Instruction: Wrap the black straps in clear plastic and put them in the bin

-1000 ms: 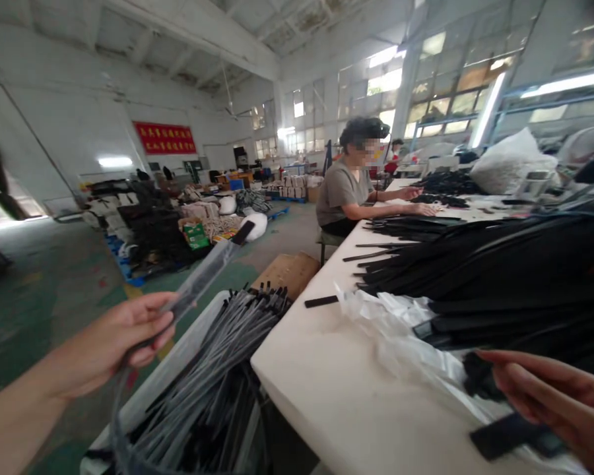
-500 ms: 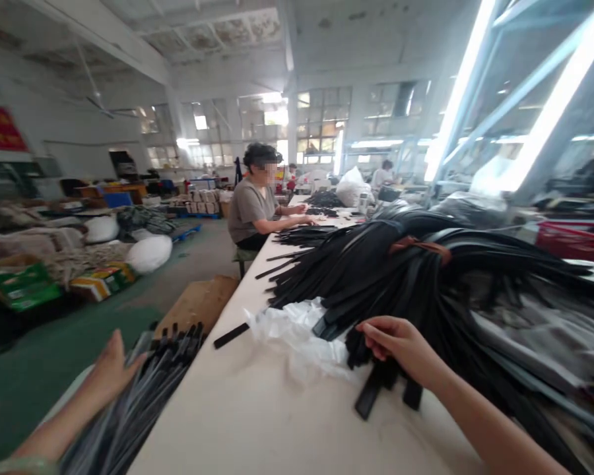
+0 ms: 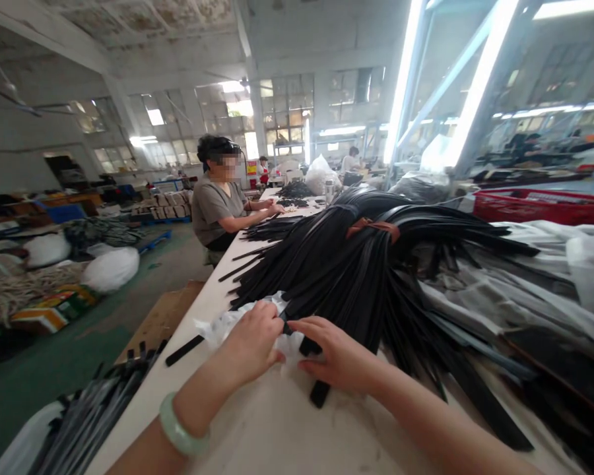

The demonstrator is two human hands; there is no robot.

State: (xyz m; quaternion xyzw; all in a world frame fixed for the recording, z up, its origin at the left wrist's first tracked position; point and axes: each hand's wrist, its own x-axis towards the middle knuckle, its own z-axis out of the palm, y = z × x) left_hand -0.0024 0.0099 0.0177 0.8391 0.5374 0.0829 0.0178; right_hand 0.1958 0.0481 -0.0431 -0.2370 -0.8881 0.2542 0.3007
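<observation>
Crumpled white plastic (image 3: 292, 349) lies on the pale table (image 3: 277, 429), between and under my hands. My left hand (image 3: 255, 340), with a pale green bangle at its wrist, is curled on the plastic's left part. My right hand (image 3: 334, 353) stands just right of it, thumb and fingers apart, beside the plastic and the ends of black strips; nothing shows held in it. A large bundle of black strips (image 3: 336, 264), tied with a brown band (image 3: 373, 227), spreads over the table beyond my hands. One loose black strip (image 3: 184, 349) lies at the left edge.
A seated person (image 3: 220, 198) works at the table's far left side. More strips (image 3: 99, 409) stand in a container at the lower left, near cardboard (image 3: 158, 316) on the floor. Grey-white sheeting (image 3: 495, 284) and a red crate (image 3: 544, 206) are at the right.
My left hand has come from the strips at the lower left to the plastic on the table. My right hand has opened and moved left with the view shifting right.
</observation>
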